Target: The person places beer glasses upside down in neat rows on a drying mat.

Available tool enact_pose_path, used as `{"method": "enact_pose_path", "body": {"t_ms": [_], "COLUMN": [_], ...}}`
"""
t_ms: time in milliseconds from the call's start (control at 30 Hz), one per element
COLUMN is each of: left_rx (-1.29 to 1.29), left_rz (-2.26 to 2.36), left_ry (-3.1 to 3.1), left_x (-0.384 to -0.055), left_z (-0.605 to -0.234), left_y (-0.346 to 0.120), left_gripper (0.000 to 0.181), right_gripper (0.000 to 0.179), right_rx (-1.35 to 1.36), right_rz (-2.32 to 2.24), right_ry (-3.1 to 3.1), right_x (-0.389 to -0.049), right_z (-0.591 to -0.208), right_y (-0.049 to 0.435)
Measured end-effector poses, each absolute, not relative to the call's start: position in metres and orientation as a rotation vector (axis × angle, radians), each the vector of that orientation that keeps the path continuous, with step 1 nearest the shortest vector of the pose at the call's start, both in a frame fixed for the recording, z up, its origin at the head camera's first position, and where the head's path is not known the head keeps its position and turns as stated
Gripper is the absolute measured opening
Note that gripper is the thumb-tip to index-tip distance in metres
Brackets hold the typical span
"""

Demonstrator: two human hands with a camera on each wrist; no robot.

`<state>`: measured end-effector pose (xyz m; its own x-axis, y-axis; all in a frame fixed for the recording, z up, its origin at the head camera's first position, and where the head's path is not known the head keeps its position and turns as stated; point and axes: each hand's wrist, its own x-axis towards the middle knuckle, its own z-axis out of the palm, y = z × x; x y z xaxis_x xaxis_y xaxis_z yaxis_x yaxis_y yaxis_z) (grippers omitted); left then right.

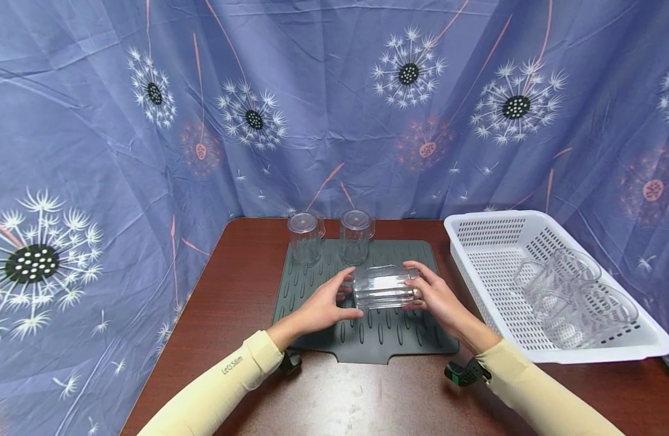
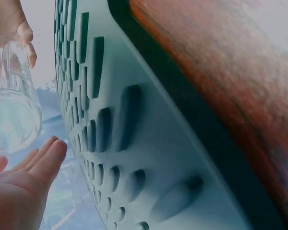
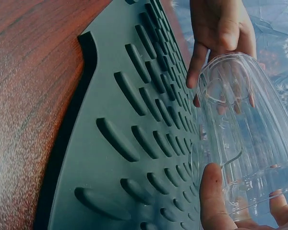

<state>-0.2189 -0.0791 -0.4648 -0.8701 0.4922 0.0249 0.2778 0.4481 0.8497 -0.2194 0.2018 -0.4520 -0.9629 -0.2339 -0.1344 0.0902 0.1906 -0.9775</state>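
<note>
Above the dark ridged mat [image 1: 361,336], a clear glass mug [image 1: 384,289] is held on its side, its base toward the left. My right hand [image 1: 439,298] grips it around the rim end, with thumb and fingertips on the glass in the right wrist view. Beside the base, my left hand [image 1: 324,304] is spread with fairly straight fingers; the left wrist view shows a small gap between these fingers [image 2: 50,160] and the glass. Two more glass mugs, a left one [image 1: 306,239] and a right one [image 1: 356,237], stand upside down on the mat's far part.
A white perforated basket [image 1: 481,284] sits at the right, with several clear glass mugs [image 1: 565,303] in its right part. The brown wooden table [image 1: 214,290] ends at a blue dandelion-print cloth [image 1: 334,109] behind and at the sides.
</note>
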Motion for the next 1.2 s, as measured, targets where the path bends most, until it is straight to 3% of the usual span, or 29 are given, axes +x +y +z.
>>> {"method": "enact_pose_path", "body": {"t_ms": [500,1200], "left_rx": [0.658,0.65], "left_rz": [1.47,1.549], "left_ry": [2.502,2.535], "left_x": [-0.218,-0.219], "left_z": [-0.465,-0.449], "left_y": [-0.073,-0.065], "left_gripper": [0.078,0.072], "right_gripper": [0.051,0.061], "right_rx": [-0.152,-0.181], "right_rz": [-1.886,-1.718], "right_ry": [2.149,2.188], "right_x": [-0.217,-0.212], "right_z": [-0.453,-0.439], "right_y": [0.2,0.216]}}
